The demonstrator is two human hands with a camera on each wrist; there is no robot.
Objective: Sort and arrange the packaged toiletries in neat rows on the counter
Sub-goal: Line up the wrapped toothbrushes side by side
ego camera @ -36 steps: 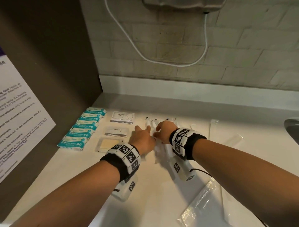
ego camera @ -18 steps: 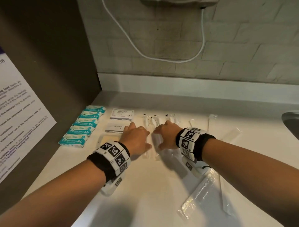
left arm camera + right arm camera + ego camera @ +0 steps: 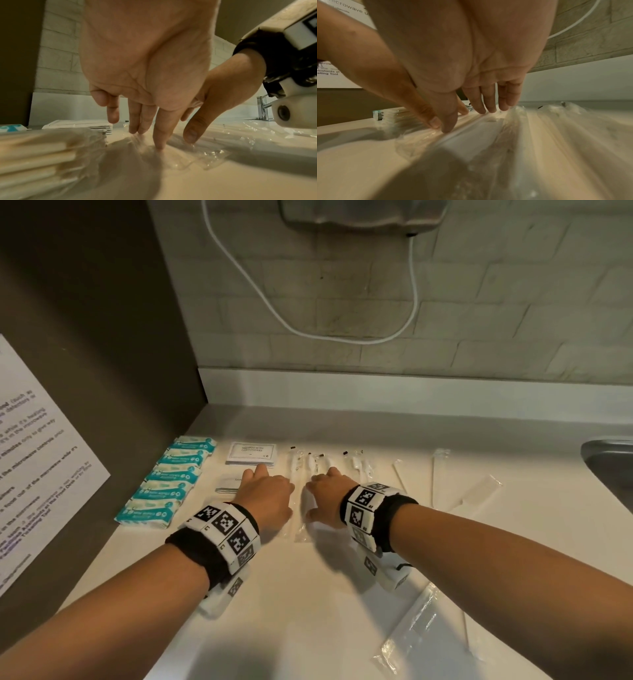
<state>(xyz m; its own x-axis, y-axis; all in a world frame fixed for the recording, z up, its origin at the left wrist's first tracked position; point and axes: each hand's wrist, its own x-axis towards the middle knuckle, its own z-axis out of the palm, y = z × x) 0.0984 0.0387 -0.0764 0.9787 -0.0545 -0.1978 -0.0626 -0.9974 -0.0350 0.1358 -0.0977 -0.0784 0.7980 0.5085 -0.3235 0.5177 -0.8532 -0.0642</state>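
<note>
Both my hands are down on the white counter [image 3: 308,611], palms facing it, side by side near the middle. My left hand [image 3: 269,498] has straight fingers; in the left wrist view the fingertips [image 3: 160,145] press onto the clear wrapper of the packaged toothbrushes [image 3: 301,474], nothing curled round anything. My right hand [image 3: 327,498] sits just right of the left, fingers also extended, thumb tip and fingertips touching the same clear plastic in the right wrist view. Neither hand grasps; both lie released and flat on the wrappers.

Toothbrush packets lie lengthwise, near to far, between and just beyond my hands, with more of them to the right [image 3: 359,463]. How many packets lie under my hands I cannot tell.

Far left: teal-and-white packets [image 3: 164,484] in one overlapping row running near to far along the dark side panel [image 3: 102,337]. Just right of that row, at the far end, a stack of white shampoo sachets [image 3: 251,453]; nearer, a second small white stack [image 3: 227,486], partly hidden by my left hand, and nearer still a stack of pale wrapped flat items [image 3: 42,155], blurred in the left wrist view.

Right of the toothbrushes: loose clear sleeves [image 3: 479,491], well apart from each other. One more clear sleeve [image 3: 411,631] lies near me, right of centre. The edge of a metal sink [image 3: 609,467] shows at far right.
</note>
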